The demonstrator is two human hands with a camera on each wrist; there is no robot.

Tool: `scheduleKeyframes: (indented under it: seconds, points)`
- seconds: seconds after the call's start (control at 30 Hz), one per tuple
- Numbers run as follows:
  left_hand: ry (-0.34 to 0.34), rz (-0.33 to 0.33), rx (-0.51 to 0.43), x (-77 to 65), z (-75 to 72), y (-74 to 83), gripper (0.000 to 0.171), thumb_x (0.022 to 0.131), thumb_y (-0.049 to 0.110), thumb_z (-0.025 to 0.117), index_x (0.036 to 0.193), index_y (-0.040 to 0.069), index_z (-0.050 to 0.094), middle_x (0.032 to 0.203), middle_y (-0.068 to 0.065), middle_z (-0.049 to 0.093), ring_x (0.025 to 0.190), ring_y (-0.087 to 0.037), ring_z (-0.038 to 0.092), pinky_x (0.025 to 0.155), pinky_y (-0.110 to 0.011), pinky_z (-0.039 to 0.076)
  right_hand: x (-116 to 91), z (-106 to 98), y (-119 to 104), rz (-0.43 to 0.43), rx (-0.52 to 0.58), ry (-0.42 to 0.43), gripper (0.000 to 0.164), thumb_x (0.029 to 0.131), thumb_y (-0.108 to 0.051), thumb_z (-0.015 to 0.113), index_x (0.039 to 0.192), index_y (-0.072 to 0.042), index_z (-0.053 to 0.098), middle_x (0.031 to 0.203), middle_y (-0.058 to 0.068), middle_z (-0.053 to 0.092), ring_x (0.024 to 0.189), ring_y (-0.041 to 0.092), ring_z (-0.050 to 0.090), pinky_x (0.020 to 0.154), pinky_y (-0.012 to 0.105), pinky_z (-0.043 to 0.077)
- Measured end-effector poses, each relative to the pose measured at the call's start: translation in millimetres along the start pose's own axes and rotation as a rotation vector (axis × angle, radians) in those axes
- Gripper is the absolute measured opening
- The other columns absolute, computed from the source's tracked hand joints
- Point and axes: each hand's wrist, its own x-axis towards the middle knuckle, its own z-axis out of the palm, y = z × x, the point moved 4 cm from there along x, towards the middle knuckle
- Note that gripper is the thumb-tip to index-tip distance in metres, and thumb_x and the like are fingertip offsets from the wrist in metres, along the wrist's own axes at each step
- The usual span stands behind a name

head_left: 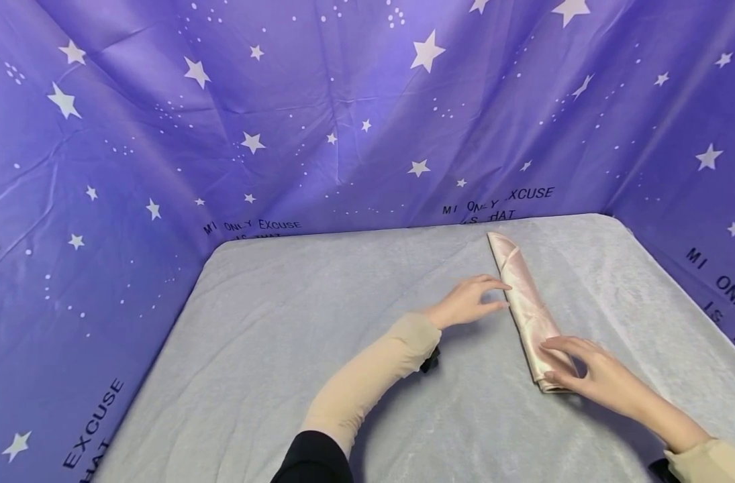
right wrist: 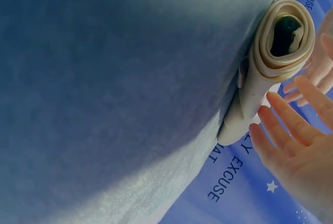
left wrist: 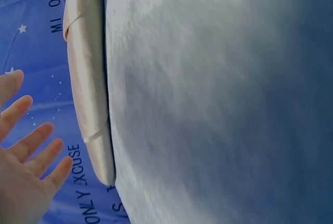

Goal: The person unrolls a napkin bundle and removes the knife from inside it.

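Note:
A pale pink satin cloth [head_left: 529,305], rolled into a long tube, lies on the right part of the grey-covered table. Its coiled end [right wrist: 283,39] faces the right wrist view, showing several layers around a dark hollow. My left hand [head_left: 467,301] is at the roll's left side, fingers spread and pointing towards it; in the left wrist view that hand [left wrist: 31,167] is apart from the cloth. Over the near end reaches my right hand [head_left: 593,371], its thumb and fingers extended and not curled round the roll. Whether its fingertips touch the satin, I cannot tell.
A grey plush cover [head_left: 270,362] spreads over the table. Purple curtains [head_left: 343,100] with white stars and black lettering hang behind it and along both sides. The roll's far end comes close to the table's back edge.

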Motion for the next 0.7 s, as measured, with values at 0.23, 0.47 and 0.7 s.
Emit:
scheduleKeyframes:
  seconds: [0.23,0.47,0.7]
  points:
    - [-0.006,-0.027,-0.034,12.5,12.9,5.9,0.037,0.089,0.034,0.05,0.124,0.021,0.052,0.134,0.0,0.042,0.124,-0.01,0.035,0.101,-0.019,0.022,-2,3,2,-0.025,0.024,0.006,0.049,0.055,-0.013,0.081,0.099,-0.004,0.061,0.096,0.009,0.058,0.103,-0.012,0.036,0.088,0.0,0.019]
    - [0.0,-0.022,-0.049,23.5,24.0,8.3,0.035,0.09,0.032,0.05,0.123,0.02,0.053,0.134,0.0,0.042,0.123,-0.009,0.035,0.1,-0.015,0.021,-3,4,3,0.017,0.013,-0.013,0.048,0.057,-0.016,0.081,0.099,-0.002,0.062,0.099,0.011,0.057,0.102,-0.013,0.035,0.087,-0.002,0.017]
    - [0.014,-0.024,-0.061,30.6,31.5,10.4,0.035,0.088,0.031,0.052,0.121,0.019,0.055,0.132,0.001,0.044,0.122,-0.007,0.037,0.099,-0.013,0.021,-3,5,3,0.012,0.021,-0.017,0.048,0.057,-0.015,0.081,0.098,-0.001,0.062,0.098,0.011,0.056,0.101,-0.013,0.036,0.086,-0.002,0.018]
